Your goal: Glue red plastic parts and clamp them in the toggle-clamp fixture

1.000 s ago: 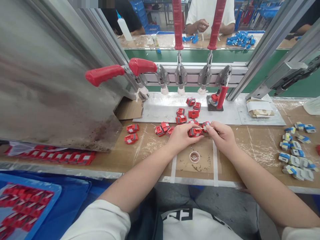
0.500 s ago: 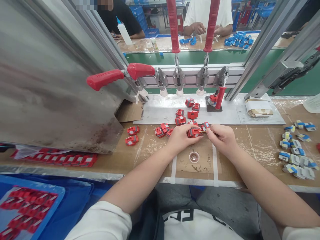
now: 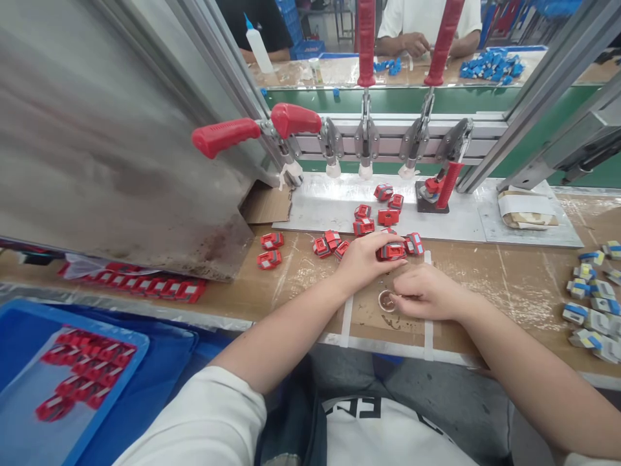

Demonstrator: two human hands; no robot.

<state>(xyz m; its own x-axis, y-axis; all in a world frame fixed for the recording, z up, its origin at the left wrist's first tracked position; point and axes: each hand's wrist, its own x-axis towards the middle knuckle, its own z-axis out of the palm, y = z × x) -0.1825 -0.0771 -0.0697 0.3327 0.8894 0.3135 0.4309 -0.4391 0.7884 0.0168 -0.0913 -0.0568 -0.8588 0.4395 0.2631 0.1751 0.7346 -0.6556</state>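
Observation:
My left hand (image 3: 365, 260) grips a red and grey part (image 3: 391, 252) between thumb and fingers, just above the work surface. At the small clear cup (image 3: 387, 301), my right hand (image 3: 421, 292) is pinched around a thin stick, its tip at the cup's opening. Another red part with a pale face (image 3: 414, 243) lies just right of the held one. Several more red parts (image 3: 363, 226) are behind and left of my left hand, some on the metal plate (image 3: 315, 210).
Red-handled toggle clamps (image 3: 366, 139) stand behind the plate. A blue tray (image 3: 138, 349) with red parts is at lower left, a metal panel (image 3: 145, 162) above it. Grey, blue and yellow parts (image 3: 577, 288) lie right. A person's hands (image 3: 416, 44) work across the bench.
My right hand has moved from the held red part down to the small cup. My left hand still holds the part. The whole view has shifted.

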